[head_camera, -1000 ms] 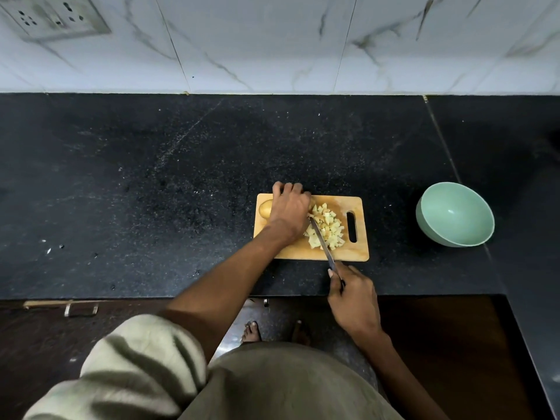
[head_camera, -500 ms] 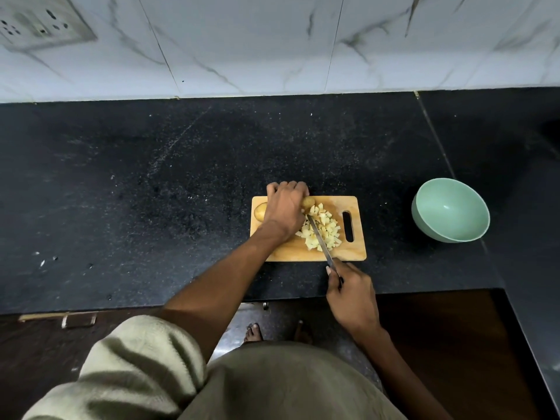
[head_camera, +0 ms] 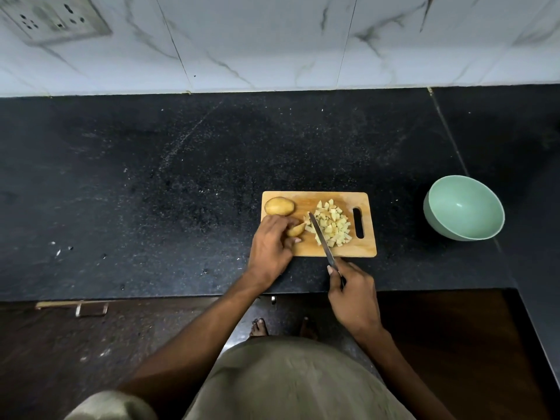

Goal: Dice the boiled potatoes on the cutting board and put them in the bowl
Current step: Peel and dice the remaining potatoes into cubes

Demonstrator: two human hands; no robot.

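A: Head view, kitchen counter: what is on the wooden cutting board (head_camera: pixel 315 250)?

B: A whole, unpeeled potato (head_camera: pixel 279 206) lies at the board's far left corner. A heap of diced potato (head_camera: pixel 331 227) sits at the middle, toward the slotted handle on the right. The board rests on a black speckled countertop (head_camera: pixel 181 183) near its front edge.

A: And the hands?

B: The left hand (head_camera: pixel 271 248) is over the board's near left corner, fingers curled round a potato piece (head_camera: pixel 295 229), cut end pointing at the heap. The right hand (head_camera: pixel 353 294), in front of the counter edge, grips the handle of a knife (head_camera: pixel 321 237). The blade runs diagonally up across the board's near edge, its tip at the left side of the diced heap, just beside the held piece.

A: The bowl?

B: A pale green bowl (head_camera: pixel 463 207) stands on the countertop to the right, well apart from the board; nothing shows inside it.

A: Any readable writing, labels, brands?

B: None legible. A switch-and-socket plate (head_camera: pixel 51 18) on the marble-look wall tiles (head_camera: pixel 272 40) at top left is blurred. Bare feet show on the dark floor below
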